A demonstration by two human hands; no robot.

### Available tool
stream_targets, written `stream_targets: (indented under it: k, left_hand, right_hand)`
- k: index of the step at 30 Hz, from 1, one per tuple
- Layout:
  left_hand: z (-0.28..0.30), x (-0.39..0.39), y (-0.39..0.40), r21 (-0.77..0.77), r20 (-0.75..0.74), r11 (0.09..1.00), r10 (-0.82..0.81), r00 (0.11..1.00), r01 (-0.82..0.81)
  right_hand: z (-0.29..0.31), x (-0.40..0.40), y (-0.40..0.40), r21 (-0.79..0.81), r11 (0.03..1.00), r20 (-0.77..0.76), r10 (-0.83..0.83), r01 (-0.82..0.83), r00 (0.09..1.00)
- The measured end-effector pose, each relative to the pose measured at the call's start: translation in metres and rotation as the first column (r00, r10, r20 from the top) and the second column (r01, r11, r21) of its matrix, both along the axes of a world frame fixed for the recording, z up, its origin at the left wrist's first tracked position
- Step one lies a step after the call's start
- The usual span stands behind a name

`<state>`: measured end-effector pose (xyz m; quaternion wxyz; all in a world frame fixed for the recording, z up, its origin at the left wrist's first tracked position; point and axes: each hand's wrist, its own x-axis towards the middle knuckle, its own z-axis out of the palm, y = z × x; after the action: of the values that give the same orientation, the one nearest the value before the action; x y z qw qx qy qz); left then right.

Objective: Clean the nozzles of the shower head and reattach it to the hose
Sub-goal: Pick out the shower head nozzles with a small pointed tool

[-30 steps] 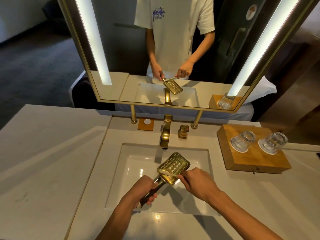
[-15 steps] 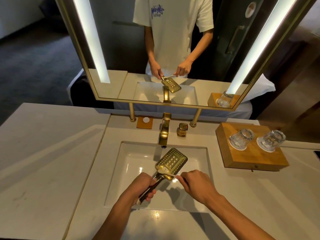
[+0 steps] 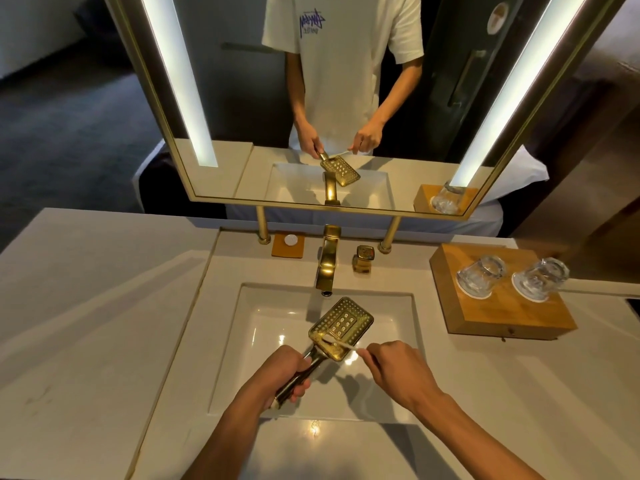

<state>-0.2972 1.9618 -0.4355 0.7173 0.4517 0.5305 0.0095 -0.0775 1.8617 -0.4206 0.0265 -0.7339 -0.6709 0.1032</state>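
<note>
The left hand (image 3: 277,375) curls round the dark lower end of the handle of the gold shower head (image 3: 341,327), gripping it over the sink (image 3: 263,341). The handle slants up and to the right from that fist, and the square spray face, dotted with rows of nozzles, tilts up toward the camera, just below the spout of the gold faucet (image 3: 327,263). The right hand (image 3: 391,368) pinches the end of a thin white toothbrush (image 3: 341,344) between thumb and fingertips; its brush end lies across the near edge of the spray face, touching the nozzles there. Both forearms reach in from the bottom edge of the view.

The sink is a white rectangular basin sunk into the pale stone tabletop (image 3: 104,323), and the shower head hangs above it without touching it. Behind the faucet stands a small gold square knob (image 3: 363,258), and to the left of the faucet lies a small brown coaster (image 3: 288,244) with a white disc on it. To the right of the sink a wooden block (image 3: 502,306) carries two clear glasses (image 3: 480,276), mouth down, side by side. Above all this a gold-framed mirror (image 3: 242,116) with two lit strips reflects the person's white T-shirt, both hands and the shower head.
</note>
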Motion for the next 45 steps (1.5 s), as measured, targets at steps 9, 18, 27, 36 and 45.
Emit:
stream_targets:
  k: [9, 18, 27, 36, 45]
  left_hand:
    - [-0.004, -0.004, 0.004, -0.001, 0.022, 1.000, 0.001, 1.000, -0.001]
    - [-0.007, -0.004, 0.001, -0.006, -0.006, 1.000, 0.001, 1.000, -0.001]
    - [-0.002, -0.005, 0.001, -0.007, -0.011, 0.999, 0.033, 0.999, -0.033]
    - [-0.004, -0.008, -0.001, -0.006, -0.008, 0.998, 0.064, 0.998, -0.064]
    - [-0.006, -0.010, -0.001, -0.003, 0.008, 0.997, 0.072, 0.997, -0.072]
  right_hand:
    - [0.003, 0.001, -0.005, -0.026, 1.000, -0.073, -0.004, 0.002, 0.997]
    - [0.001, 0.002, -0.015, -0.051, 0.999, -0.074, 0.001, -0.005, 0.997]
    - [-0.002, 0.009, -0.019, -0.022, 0.997, -0.116, -0.082, 0.080, 0.990]
    - [-0.008, 0.015, -0.019, -0.012, 0.996, -0.202, -0.093, 0.093, 0.975]
    - [-0.017, 0.010, -0.023, -0.009, 0.999, -0.165, -0.044, 0.043, 0.985]
